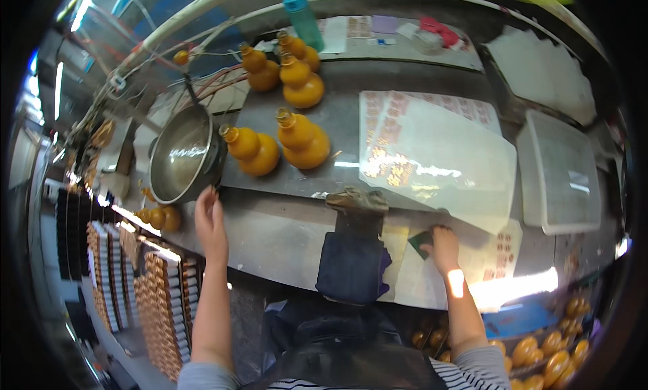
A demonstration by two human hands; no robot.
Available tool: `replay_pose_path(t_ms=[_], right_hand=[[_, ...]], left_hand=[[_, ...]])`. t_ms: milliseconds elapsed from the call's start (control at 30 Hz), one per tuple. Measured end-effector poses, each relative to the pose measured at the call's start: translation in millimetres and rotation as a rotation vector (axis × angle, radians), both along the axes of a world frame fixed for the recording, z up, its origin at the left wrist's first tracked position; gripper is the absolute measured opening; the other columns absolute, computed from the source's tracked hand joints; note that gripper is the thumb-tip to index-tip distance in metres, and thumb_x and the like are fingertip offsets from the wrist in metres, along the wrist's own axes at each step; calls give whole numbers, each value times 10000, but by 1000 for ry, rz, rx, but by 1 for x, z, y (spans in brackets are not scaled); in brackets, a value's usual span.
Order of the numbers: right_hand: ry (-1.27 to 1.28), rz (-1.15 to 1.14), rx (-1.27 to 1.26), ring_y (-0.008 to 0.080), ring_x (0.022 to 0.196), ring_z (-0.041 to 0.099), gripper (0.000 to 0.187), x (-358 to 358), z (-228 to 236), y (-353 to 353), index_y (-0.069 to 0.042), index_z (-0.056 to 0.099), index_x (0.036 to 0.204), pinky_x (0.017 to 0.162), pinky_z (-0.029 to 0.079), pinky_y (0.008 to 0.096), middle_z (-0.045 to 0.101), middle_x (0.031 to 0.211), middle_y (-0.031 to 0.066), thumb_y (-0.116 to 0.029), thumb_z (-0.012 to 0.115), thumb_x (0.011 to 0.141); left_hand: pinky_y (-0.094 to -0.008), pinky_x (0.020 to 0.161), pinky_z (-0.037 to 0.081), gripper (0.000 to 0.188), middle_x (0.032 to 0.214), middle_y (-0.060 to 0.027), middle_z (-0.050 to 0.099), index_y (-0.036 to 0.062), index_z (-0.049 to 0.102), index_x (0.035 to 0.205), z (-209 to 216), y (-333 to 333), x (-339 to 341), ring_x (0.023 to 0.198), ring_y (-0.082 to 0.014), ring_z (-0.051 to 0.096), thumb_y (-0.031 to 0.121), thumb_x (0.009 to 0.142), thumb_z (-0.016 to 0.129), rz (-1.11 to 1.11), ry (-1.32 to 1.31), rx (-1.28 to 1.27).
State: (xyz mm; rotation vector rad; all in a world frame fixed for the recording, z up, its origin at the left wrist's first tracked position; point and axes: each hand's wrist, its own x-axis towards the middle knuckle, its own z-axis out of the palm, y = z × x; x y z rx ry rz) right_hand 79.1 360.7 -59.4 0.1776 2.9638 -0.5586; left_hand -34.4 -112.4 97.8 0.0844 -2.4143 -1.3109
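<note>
Here — right hand (443, 249) holds a green piece (418, 243).

From my end, I'm seeing the left forearm (213, 289) extending almost straight ahead, the left hand (212, 226) pointing forward with fingers slightly bent and empty. The right forearm (461, 316) is slanting inward, and the right hand (443, 249) is curling its fingers, thumb pointing left.
</note>
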Motion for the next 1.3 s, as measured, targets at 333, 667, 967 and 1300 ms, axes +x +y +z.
replay_pose_path(t_ms=[333,667,967,1300], right_hand=[[310,-489,-666,126,641,487,274,42,34,-1,-35,485,926,606,421,255,542,738,54,-56,706,764],[603,-324,-761,66,734,443,271,135,70,-72,-57,441,932,657,384,206,446,804,-8,0,672,803],[517,-501,-518,186,973,526,414,176,72,-85,54,510,1174,896,413,309,566,1027,89,-70,664,810],[506,-543,-660,192,1074,458,421,103,35,-60,-14,446,1202,965,341,303,475,1112,69,-55,628,825]], left_hand=[[-253,857,450,262,1028,-56,650,14,582,1117,-1,34,-151,961,-119,583,203,937,591,-361,258,74],[-340,716,493,356,865,-150,681,26,653,1032,58,-48,-112,810,-266,667,349,884,635,-197,557,-354],[-403,757,495,291,917,-175,668,49,637,983,91,-172,-127,884,-357,634,290,828,686,53,662,-691],[-406,754,481,273,924,-116,622,84,643,945,-17,-222,-160,861,-331,599,127,697,747,6,398,-801]])
